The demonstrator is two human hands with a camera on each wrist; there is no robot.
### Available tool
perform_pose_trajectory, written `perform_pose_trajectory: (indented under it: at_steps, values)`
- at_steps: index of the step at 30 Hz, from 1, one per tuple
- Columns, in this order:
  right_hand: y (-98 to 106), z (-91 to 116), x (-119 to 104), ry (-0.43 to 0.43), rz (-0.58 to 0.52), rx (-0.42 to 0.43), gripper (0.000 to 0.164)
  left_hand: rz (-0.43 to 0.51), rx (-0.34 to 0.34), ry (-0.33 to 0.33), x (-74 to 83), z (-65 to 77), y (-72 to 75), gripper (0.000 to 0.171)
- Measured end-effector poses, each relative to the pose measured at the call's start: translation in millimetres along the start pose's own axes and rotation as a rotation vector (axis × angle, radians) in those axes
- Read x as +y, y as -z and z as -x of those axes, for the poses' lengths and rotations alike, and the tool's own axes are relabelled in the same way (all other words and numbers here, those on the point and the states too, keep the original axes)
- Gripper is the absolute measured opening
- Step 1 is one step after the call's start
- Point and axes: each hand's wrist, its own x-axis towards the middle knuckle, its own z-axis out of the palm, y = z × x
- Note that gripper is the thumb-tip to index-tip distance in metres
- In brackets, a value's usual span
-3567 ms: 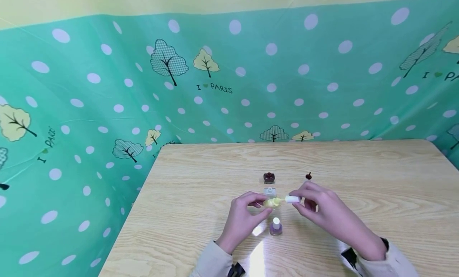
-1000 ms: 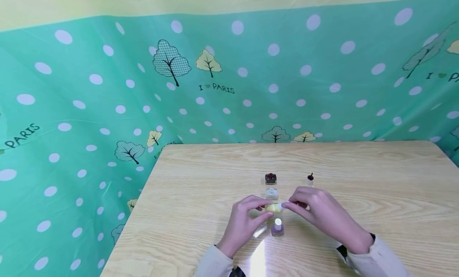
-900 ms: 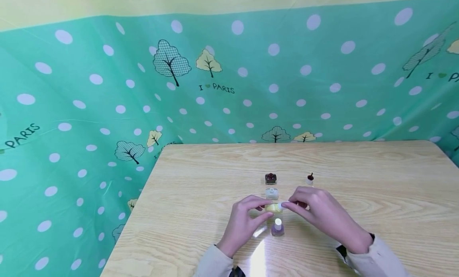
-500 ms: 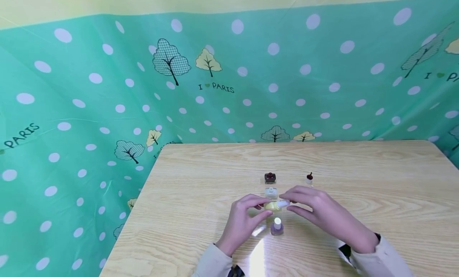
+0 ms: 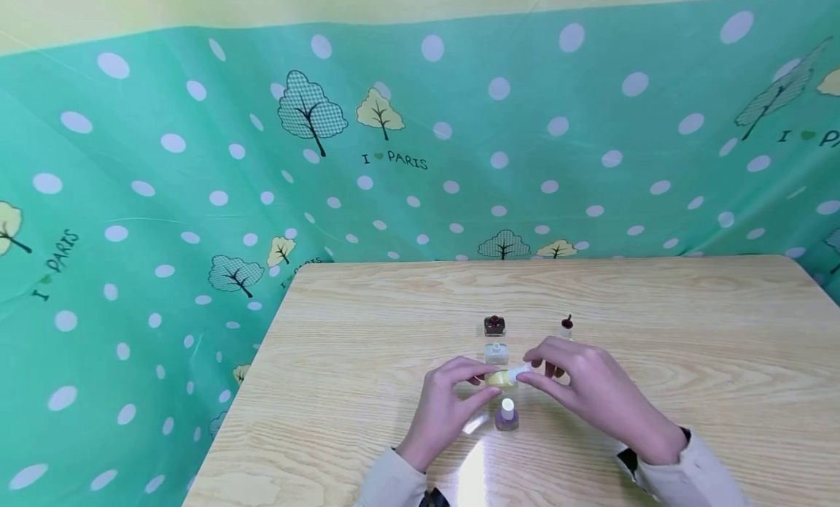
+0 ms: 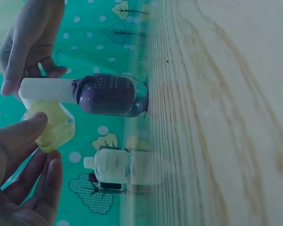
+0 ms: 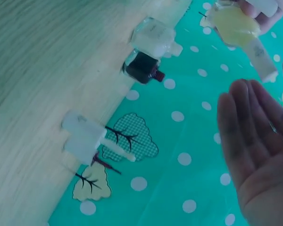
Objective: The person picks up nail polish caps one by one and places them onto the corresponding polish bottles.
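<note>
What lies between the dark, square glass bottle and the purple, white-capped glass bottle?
In the head view, an open white glass bottle, then a yellow glass bottle held in the left hand.

At lower centre my left hand (image 5: 451, 403) pinches, thumb opposite fingers; toward lower right my right hand (image 5: 585, 374) reaches inward, thumb apart.

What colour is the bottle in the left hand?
The held bottle is pale yellow, seen best in the right wrist view.
</note>
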Motion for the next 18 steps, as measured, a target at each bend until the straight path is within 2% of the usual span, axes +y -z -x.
perform_pose_trajectory:
  at_steps: [3,5,8,15,18]
  values:
    - [3.1,0.6,1.4,0.046,-0.011,-0.013,0.025,0.0,0.007,0.005,-0.8,0.0,0.0,0.03]
    - [5.2,0.5,1.6,0.076,-0.014,-0.022,0.028,0.0,0.012,0.007,-0.1,0.4,0.2,0.03]
    - [7.0,0.0,1.4,0.087,-0.009,-0.032,0.025,0.001,0.016,0.012,1.2,0.9,0.0,0.03]
    - [6.3,0.7,-1.6,0.037,0.013,-0.015,0.008,0.0,0.024,-0.006,5.8,1.8,-1.5,0.029]
    - [4.9,1.6,-2.8,0.013,0.012,0.004,0.01,0.005,0.029,-0.023,6.9,1.5,-2.5,0.029]
